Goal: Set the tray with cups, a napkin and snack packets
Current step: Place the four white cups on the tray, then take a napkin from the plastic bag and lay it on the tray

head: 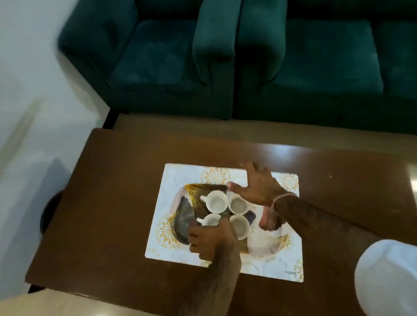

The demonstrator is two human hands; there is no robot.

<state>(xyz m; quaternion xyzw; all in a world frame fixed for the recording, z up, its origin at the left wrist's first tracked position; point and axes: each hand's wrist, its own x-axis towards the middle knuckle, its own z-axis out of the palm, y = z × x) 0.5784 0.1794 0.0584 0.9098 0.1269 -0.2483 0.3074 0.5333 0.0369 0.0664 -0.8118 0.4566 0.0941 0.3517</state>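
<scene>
An oval tray (183, 220) with dark, gold-fan and pale pink areas lies on a white and gold placemat (178, 176). Several white cups stand close together in its middle: a far left cup (216, 201), a far right cup (237, 205), a near right cup (240, 225) and a near left cup (209, 220). My left hand (210, 240) curls around the near left cup, fingers on its left side and thumb on its right. My right hand (258, 186) is spread flat over the tray's far edge, its thumb close to the far right cup, holding nothing. No napkin or snack packets are in view.
The placemat lies on a dark brown wooden coffee table (109, 193). A dark green sofa (320, 58) stands just beyond the table's far edge. Glossy light floor tiles (8, 126) lie to the left. My white sleeves show at the bottom.
</scene>
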